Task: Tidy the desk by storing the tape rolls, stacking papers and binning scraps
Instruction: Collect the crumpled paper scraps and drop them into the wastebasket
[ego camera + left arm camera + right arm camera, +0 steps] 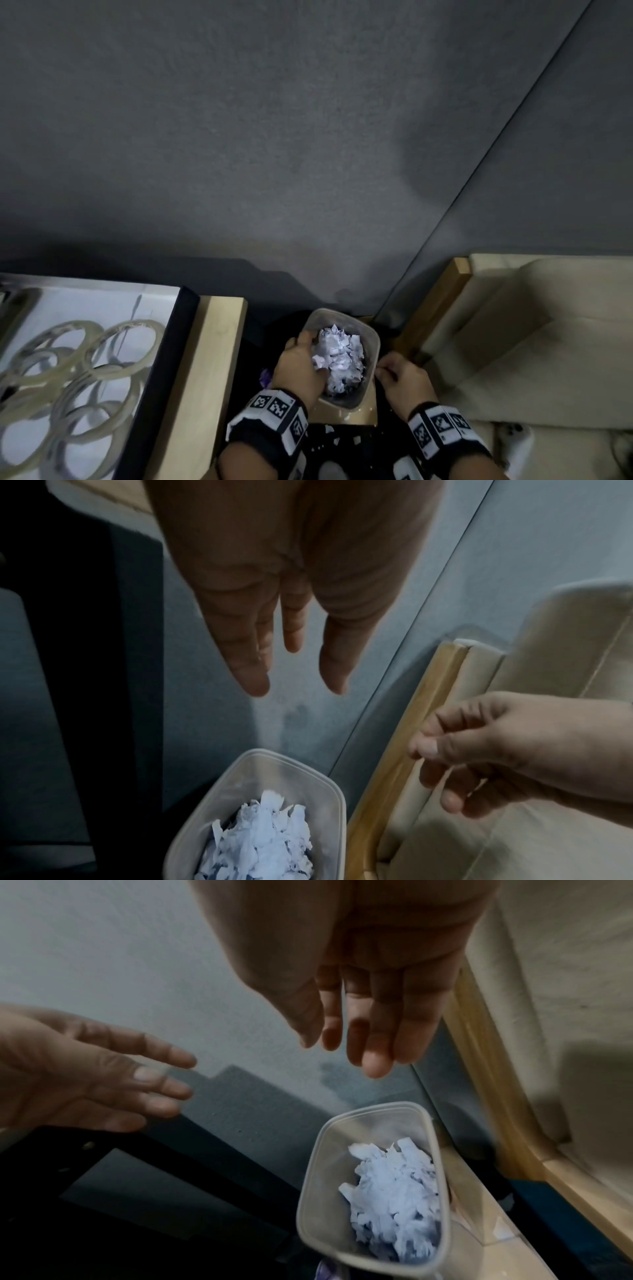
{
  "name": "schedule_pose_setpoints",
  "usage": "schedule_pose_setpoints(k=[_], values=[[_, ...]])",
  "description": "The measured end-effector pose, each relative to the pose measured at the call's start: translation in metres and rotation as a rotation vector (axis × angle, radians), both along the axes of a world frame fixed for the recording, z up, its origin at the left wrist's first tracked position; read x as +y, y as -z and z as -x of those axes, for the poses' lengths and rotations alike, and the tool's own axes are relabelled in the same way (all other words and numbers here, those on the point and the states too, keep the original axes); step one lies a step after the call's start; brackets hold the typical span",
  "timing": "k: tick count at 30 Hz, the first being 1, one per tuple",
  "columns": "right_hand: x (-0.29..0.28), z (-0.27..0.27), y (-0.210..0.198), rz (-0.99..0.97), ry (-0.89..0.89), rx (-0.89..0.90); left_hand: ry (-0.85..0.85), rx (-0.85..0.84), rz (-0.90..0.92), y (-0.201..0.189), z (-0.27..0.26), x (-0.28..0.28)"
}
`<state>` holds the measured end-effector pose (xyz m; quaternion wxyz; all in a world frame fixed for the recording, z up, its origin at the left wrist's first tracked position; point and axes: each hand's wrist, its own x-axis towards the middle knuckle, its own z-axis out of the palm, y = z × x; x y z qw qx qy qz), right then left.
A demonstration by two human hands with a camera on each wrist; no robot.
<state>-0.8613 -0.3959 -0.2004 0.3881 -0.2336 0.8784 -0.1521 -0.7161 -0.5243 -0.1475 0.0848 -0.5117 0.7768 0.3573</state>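
Grips: our left hand (297,364) and right hand (402,380) both spread, holding nothing | scraps (339,359) heaped in clear bin (375,342) just below both | risk: overfull heap spills if we nudge the rim

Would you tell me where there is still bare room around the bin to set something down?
Bare: the wooden desk strip between black tray and bin. Crowded: the tray, covered in tape rolls; the bin, heaped with paper scraps, left hand over it, right hand beside.
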Motion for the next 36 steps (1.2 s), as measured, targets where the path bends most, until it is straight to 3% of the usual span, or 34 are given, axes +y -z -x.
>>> schedule_pose_setpoints(k=[4,14,21,29,36], values=[[0.012,-0.015,-0.012,-0.018,-0.03,0.001,-0.029,0.045,0.03,-0.03,-0.023,0.007],[-0.024,-0.078,-0.137,0.225,-0.279,0.015,-0.205,0.174,0.14,-0.104,-0.11,0.048],[-0.033,-0.16,-0.21,0.331,-0.48,0.098,-0.374,0.164,0.229,-0.146,-0.198,0.079],[-0.022,-0.292,-0.228,0.469,-0.714,0.005,-0.618,0.116,0.28,-0.183,-0.325,0.138],[0.012,-0.415,-0.225,0.423,-1.025,-0.102,-0.898,0.048,0.291,-0.184,-0.445,0.217]])
